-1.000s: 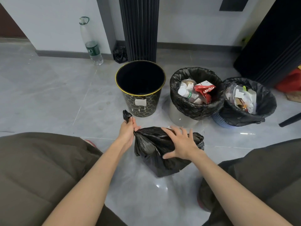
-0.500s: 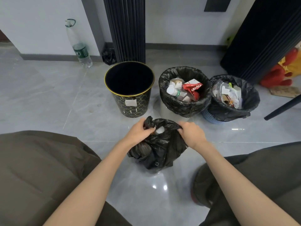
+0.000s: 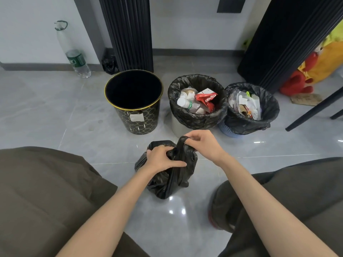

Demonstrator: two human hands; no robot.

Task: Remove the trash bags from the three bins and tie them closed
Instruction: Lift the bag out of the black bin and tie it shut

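- Tying in progress, head view: a crumpled black plastic trash bag [image 3: 167, 182] sits on the glossy grey tiled floor [image 3: 74, 117] between the person's knees, just in front of the row of bins. Judged to be set there so both hands reach it at once.
- Left hand [image 3: 160, 159]: fingers curled round the gathered plastic at the bag's top, thumb laid across it. Judged the anchor, keeping the mouth bunched shut.
- Right hand [image 3: 206, 143]: fingertips pinch a twisted ear of the bag, drawn up above the left hand, probably held taut to form or cinch a knot. Fingers hide whether a knot exists yet.
- Round black bin with gold rim and gold lattice pattern [image 3: 137, 125]: upright, unlined, interior dark. Judged the source of the bag in hand.
- Pale middle bin [image 3: 176, 127]: black liner folded over the rim, holding bottles and a red wrapper.
- Blue perforated bin [image 3: 227, 131]: touching the middle one, lined black, holding paper and plastic scraps.
- Estimate: first bag nearly closed, two not yet lifted.
- Risk: thin film may tear if the ear is pulled hard.
- Clear plastic water bottle with green label [image 3: 78, 62] leans at the wall, well apart.
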